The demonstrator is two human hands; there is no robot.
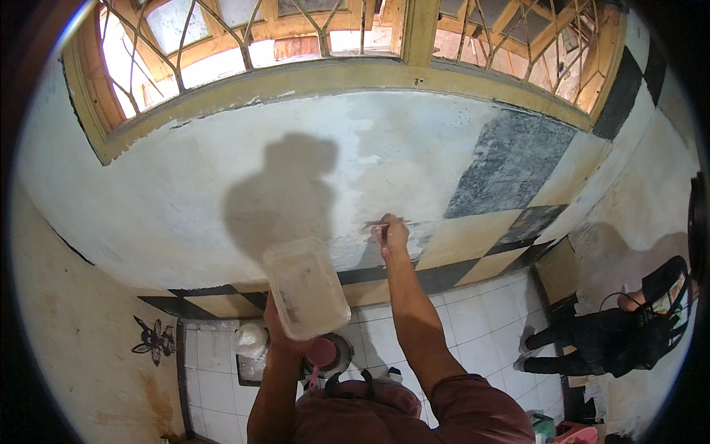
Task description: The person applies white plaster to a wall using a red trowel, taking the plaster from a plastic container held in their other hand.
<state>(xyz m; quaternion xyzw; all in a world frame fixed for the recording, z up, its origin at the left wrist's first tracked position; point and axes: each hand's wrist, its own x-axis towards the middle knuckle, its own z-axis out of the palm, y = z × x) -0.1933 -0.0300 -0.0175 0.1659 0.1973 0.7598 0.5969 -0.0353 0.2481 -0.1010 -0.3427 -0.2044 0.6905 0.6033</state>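
My left hand [279, 324] grips a rectangular, translucent plastic tub [337, 284] by its side and underside. The tub tilts toward the wall, with pale residue inside it. Ahead and to the right, my right hand [395, 234] is closed around a flat scraper [377, 223], seen nearly edge-on at the wall. Its handle is mostly hidden by my fingers. The wall [399, 159] carries uneven whitish coating there, next to dark and tan checkered squares [466, 244].
Above is a yellow window frame [325, 78] with metal bars. A pink dipper [322, 352] rests over a round container below the tub, beside a white bag [251, 340]. At right, a person in dark clothes [592, 344] is near the wall. White floor tiles [473, 329] lie below.
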